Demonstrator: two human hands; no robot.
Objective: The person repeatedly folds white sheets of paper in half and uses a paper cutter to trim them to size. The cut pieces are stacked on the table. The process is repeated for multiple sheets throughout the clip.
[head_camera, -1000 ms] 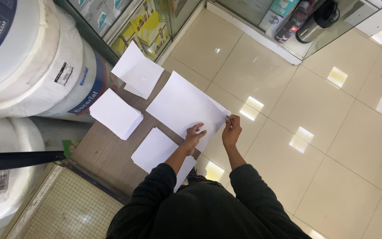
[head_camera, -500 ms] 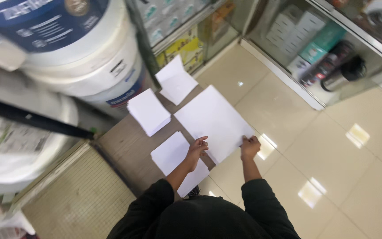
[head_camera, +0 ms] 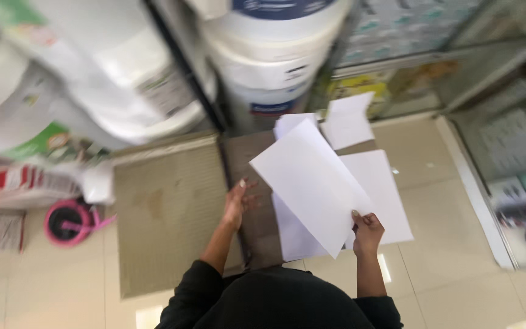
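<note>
Right hand point(head_camera: 368, 233) pinches the near corner of a large white sheet point(head_camera: 312, 183), lifted clear of the other sheets on the floor point(head_camera: 380, 189), while the left hand point(head_camera: 237, 202) hangs beside it with fingers loosely spread, holding nothing. From that pinched corner the sheet's long axis runs up and to the left, away from the body, toward the stacked white tubs point(head_camera: 275, 67). Its long left edge lies just beside the left hand, apart from it, so the right hand is the only one on the paper.
</note>
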